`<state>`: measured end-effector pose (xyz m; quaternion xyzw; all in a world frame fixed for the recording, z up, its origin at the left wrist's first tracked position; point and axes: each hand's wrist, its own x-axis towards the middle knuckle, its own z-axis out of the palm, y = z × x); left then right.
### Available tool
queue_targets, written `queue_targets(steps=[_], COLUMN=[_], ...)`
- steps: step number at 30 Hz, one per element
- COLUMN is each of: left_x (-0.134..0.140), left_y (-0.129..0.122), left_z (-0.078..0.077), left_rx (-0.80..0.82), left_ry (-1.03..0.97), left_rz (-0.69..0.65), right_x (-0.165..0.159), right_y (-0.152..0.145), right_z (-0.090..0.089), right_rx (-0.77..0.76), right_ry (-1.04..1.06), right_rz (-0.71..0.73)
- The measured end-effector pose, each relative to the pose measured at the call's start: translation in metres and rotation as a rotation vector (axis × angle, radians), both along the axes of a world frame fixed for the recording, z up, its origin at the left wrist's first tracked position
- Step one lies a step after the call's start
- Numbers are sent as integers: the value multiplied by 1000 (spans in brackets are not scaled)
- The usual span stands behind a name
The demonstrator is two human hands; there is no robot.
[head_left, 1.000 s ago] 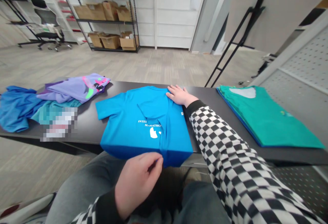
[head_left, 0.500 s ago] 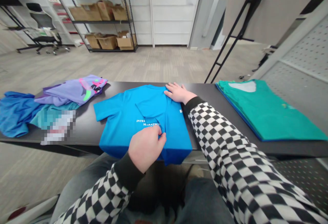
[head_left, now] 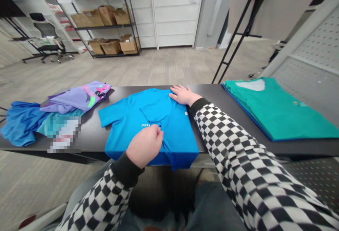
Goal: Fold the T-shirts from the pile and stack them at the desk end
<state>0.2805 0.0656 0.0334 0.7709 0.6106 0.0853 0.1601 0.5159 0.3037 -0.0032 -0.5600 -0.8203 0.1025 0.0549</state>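
Observation:
A blue T-shirt with white lettering lies on the dark table, its right side folded inward and its sleeve lying across the body. Its lower part hangs over the near edge. My left hand is closed in a pinch on the folded sleeve at the shirt's middle, covering part of the lettering. The pinched cloth itself is mostly hidden behind the fingers. Flat on the shirt's upper right fold rests my right hand, fingers spread and pressing on the cloth.
Crumpled clothes, among them a purple shirt and a blue garment, lie at the left of the table. A stack of folded shirts with a green one on top is at the right. A perforated panel stands beyond it.
My left hand has moved a little left and slightly up over the shirt, fingers still closed. My right hand stays flat in the same place. The view has shifted slightly.

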Motion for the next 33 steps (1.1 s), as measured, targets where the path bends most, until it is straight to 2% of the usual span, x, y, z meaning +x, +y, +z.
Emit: queue_targets(steps=[6, 10, 12, 15, 18, 21, 29, 33], left_x=[12, 16, 11, 1, -2, 2, 15, 10], left_y=[-8, -28, -44, -69, -82, -83, -79, -77], left_z=[0, 2, -3, -19, -34, -38, -30, -25], left_rx=[56, 148, 158, 125, 103, 82, 89, 51], left_ry=[196, 157, 84, -20, -79, -73, 47, -33], left_rz=[56, 90, 59, 12, 17, 44, 83, 59], right_x=[0, 0, 0, 0, 0, 0, 1, 1], right_y=[-1, 0, 2, 2, 0, -1, 2, 2], right_z=[2, 0, -1, -1, 1, 1, -1, -1], right_rx=[-11, 5, 2, -4, 0, 3, 8, 7], right_ry=[-2, -3, 2, 13, 18, 16, 19, 20], right_rz=[-2, 7, 8, 8, 6, 4, 11, 8])
